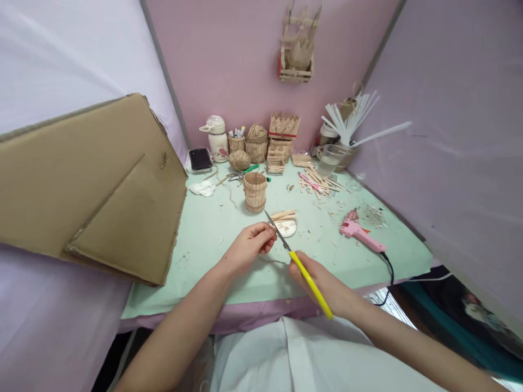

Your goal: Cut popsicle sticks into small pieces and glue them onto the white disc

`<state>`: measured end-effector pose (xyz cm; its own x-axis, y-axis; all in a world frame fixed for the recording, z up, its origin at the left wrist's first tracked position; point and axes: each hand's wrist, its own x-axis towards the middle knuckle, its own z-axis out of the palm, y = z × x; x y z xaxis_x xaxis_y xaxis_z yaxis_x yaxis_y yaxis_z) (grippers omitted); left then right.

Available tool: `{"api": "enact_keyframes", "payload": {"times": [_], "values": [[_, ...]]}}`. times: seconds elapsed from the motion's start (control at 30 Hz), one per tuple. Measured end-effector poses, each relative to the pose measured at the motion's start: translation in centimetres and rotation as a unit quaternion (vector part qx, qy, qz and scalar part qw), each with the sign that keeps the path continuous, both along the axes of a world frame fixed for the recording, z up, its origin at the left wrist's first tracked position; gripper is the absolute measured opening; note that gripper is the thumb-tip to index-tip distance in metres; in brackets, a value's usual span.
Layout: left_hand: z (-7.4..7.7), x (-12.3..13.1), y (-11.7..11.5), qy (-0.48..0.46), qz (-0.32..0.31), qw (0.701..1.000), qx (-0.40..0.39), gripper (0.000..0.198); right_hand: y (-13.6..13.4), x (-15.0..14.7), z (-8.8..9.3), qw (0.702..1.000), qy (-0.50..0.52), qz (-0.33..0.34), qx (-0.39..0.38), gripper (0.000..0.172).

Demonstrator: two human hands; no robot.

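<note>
My right hand [322, 286] is closed round the yellow handles of a pair of scissors [296, 261], whose metal blades point up and left. My left hand [251, 245] is pinched shut beside the blades on something small that I cannot make out. Just beyond the blade tips lie a few popsicle sticks [283, 215] on a round white disc [287, 227]. A small cup built of popsicle sticks [255, 191] stands behind them on the mint-green table [204, 239].
A pink glue gun [359, 233] with a black cord lies at the right. A big cardboard sheet [90, 185] leans at the left. At the back stand a phone [200, 159], a white jar [217, 139], twine balls, stick crafts, loose sticks [321, 184] and a glass [330, 159].
</note>
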<state>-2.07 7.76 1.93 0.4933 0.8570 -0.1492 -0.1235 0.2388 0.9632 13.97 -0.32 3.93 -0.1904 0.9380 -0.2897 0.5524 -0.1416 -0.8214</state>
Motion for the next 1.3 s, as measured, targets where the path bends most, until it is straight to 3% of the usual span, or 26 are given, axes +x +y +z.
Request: {"api": "enact_keyframes", "payload": {"times": [0.23, 0.77, 0.97, 1.3], "values": [[-0.3, -0.3, 0.1, 0.005, -0.019, 1.0, 0.019, 0.018, -0.1, 0.5, -0.2, 1.0, -0.005, 0.014, 0.004, 0.032], [0.7, -0.5, -0.3, 0.075, -0.063, 0.991, 0.087, 0.018, -0.2, 2.1, 0.6, 0.998, -0.023, 0.041, -0.052, 0.022], [1.0, -0.3, -0.3, 0.081, -0.073, 0.991, 0.078, 0.021, 0.1, 1.6, 1.8, 0.997, -0.009, 0.055, -0.054, 0.022], [0.5, -0.5, -0.1, 0.065, -0.09, 0.992, 0.056, 0.017, 0.1, 2.5, 1.4, 0.995, -0.037, 0.059, -0.067, 0.023]]}}
